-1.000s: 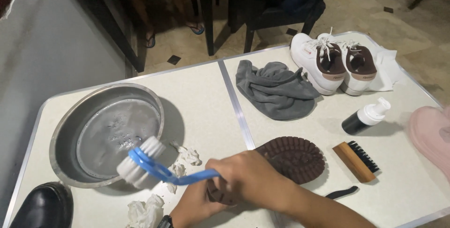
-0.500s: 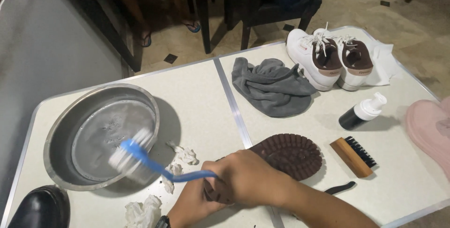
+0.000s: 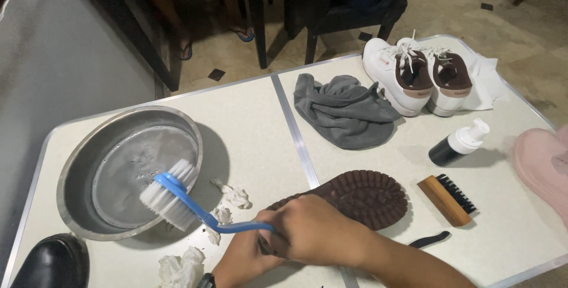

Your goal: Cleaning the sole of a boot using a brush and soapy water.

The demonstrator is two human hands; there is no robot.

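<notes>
My right hand [image 3: 316, 233] grips the handle of a blue brush [image 3: 177, 196] with white bristles. The brush head hovers over the near right rim of a round metal basin [image 3: 77, 146] that holds a little water. My left hand [image 3: 241, 261], with a watch at the wrist, lies under my right hand and holds a dark shoe [image 3: 361, 196]. The shoe is turned with its brown lugged sole upward.
On the light folding table [image 3: 248, 116] lie a grey cloth [image 3: 346, 110], a pair of white sneakers [image 3: 414, 75] on a white cloth, a black pump bottle [image 3: 458, 143], a wooden brush [image 3: 447, 199], crumpled tissues [image 3: 180, 264], a black shoe [image 3: 50, 261] and a pink item [image 3: 544, 161]. Chairs stand beyond.
The brush head swung a little left over the basin rim, blurred in motion, and now sits still again. The shoe and my left hand barely moved.
</notes>
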